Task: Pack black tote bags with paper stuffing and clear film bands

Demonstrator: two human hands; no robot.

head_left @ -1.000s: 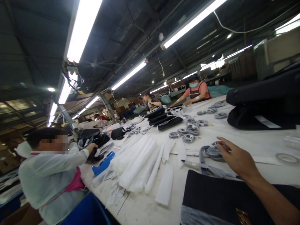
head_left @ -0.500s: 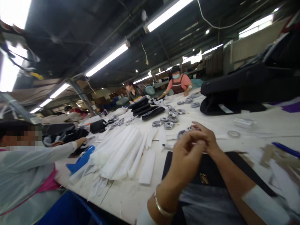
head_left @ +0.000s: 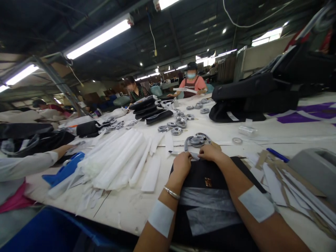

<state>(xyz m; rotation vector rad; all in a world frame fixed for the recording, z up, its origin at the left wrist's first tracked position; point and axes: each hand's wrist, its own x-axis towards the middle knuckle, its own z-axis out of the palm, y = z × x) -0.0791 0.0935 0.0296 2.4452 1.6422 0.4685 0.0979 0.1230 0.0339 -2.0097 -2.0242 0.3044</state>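
A black bag point(head_left: 193, 179) with a gold clasp point(head_left: 208, 182) lies flat in front of me, clear plastic film point(head_left: 210, 199) across its lower part. At its far edge, my left hand point(head_left: 183, 165) is closed on one end of a grey wrapped strap point(head_left: 194, 156). My right hand point(head_left: 210, 153) pinches the same strap just to the right, its fingertips partly hidden. Beyond the fingers, the coiled part of the strap rests on the table point(head_left: 126, 217). A dark-tipped thin strip point(head_left: 173, 152) pokes out left of my left hand.
Left of the bag lie white foam sheets point(head_left: 118, 161). Several grey coiled straps point(head_left: 181, 122) and stacked black bags point(head_left: 151, 108) sit farther back. Cardboard strips point(head_left: 286, 185), a blue pen point(head_left: 277, 155) and a tape roll point(head_left: 237, 140) are at right. A co-worker's arm point(head_left: 31, 164) reaches in at left.
My hands were close together, raised over the bag; they have come down and apart to the strap at its far edge. My view has swung right. The masked person now holds a white strip.
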